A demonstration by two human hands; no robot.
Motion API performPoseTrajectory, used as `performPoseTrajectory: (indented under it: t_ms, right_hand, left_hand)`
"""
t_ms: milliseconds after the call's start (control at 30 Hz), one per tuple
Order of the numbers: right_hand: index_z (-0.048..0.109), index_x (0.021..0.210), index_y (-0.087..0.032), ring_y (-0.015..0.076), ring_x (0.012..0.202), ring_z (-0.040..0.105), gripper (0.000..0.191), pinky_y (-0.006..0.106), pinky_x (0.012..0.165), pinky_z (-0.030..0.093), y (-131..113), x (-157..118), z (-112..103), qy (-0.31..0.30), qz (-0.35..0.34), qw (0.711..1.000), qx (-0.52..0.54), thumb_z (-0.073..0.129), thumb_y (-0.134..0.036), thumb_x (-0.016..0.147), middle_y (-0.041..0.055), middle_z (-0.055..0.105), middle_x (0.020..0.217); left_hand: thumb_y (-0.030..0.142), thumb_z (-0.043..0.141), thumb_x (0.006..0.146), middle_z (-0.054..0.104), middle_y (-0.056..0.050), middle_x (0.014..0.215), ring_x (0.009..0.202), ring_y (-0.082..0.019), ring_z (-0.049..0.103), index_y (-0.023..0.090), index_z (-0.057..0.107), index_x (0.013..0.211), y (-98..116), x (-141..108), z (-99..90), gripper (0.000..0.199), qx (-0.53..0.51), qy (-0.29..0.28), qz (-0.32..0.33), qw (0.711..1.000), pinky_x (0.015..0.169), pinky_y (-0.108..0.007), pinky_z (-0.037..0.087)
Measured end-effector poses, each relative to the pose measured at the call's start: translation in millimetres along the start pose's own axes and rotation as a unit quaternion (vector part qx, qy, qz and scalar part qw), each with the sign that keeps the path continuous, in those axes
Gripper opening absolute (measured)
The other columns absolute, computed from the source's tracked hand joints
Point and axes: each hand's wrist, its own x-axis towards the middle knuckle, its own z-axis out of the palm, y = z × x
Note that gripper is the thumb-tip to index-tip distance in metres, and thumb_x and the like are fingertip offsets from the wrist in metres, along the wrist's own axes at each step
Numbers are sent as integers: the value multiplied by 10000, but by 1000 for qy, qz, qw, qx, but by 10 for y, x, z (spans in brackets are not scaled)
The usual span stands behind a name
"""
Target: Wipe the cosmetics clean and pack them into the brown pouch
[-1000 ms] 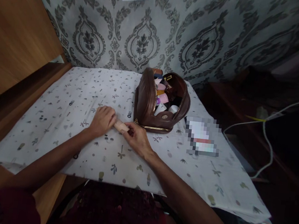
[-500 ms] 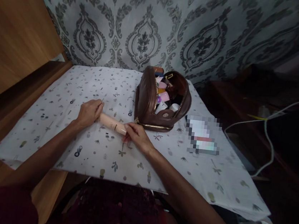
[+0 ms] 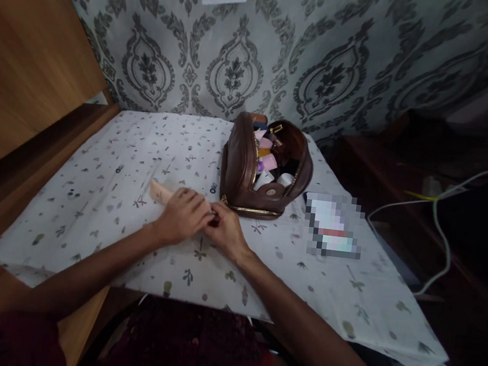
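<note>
A peach-coloured cosmetic tube lies sideways just above the patterned tablecloth, its flat end pointing left. My left hand is closed over the tube's middle and covers most of it. At the tube's right end, my right hand has its fingers pinched together; the cap there is hidden by the fingers. The two hands touch. Behind them and to the right stands a brown toiletry bag, unzipped, with several pink, white and purple cosmetics inside.
A phone-like item, blurred by blocks, lies right of the bag. The white table cover reaches a patterned curtain at the back. A wooden panel rises on the left. White cables hang at the right.
My left hand has moved right along the tube, from its flat left end to the middle, beside my right hand. The tube's left end now shows uncovered. My right hand stays at the right end.
</note>
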Motion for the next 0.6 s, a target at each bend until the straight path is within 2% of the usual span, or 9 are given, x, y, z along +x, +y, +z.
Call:
performPoseTrajectory:
  t_ms: [67, 133, 267, 400, 467, 600]
  right_hand:
    - [642, 749, -170, 158, 723, 568, 59, 261, 681, 469, -8, -1, 0, 7, 7, 1000, 0, 635, -120, 719, 4, 603, 745]
    - [654, 808, -170, 163, 727, 587, 69, 258, 670, 474, -6, -5, 11, 6, 25, 999, 25, 654, -174, 739, 11, 634, 779]
    - [673, 899, -166, 147, 681, 589, 182, 241, 616, 459, -2, -23, 40, -22, 70, 996, 58, 712, -267, 752, 7, 656, 774]
    - [674, 889, -163, 130, 604, 555, 171, 229, 559, 421, -6, -27, 33, -49, 91, 993, 54, 667, -325, 833, -19, 611, 657]
    - [677, 923, -162, 133, 615, 561, 165, 234, 571, 432, -2, -20, 21, -47, 90, 994, 40, 658, -307, 845, -15, 617, 674]
    - [685, 986, -166, 160, 755, 595, 233, 274, 701, 487, 22, -11, 8, -25, 42, 998, -31, 712, -176, 755, 26, 639, 865]
  left_hand:
    - [322, 425, 1007, 640, -85, 817, 814, -254, 550, 172, 609, 884, 106, 13, 32, 268, 6, -2, -1, 1000, 786, -409, 405]
    - [305, 414, 1008, 638, -81, 818, 814, -253, 549, 175, 607, 896, 49, -32, 72, 258, 6, -10, -21, 1000, 825, -420, 409]
    - [281, 371, 1013, 628, -80, 788, 786, -252, 542, 187, 585, 859, -372, -236, 149, 280, 2, -34, -66, 997, 804, -412, 415]
    - [272, 319, 1026, 615, -66, 781, 768, -233, 533, 207, 541, 816, -745, -405, 220, 312, -39, -63, -162, 984, 761, -371, 429]
    - [277, 310, 1029, 609, -66, 786, 769, -230, 531, 212, 528, 798, -836, -430, 255, 324, -39, -60, -194, 978, 747, -360, 435]
    - [321, 344, 1021, 608, -87, 802, 795, -241, 543, 213, 529, 746, -909, -391, 311, 349, -12, -54, -213, 976, 756, -368, 442]
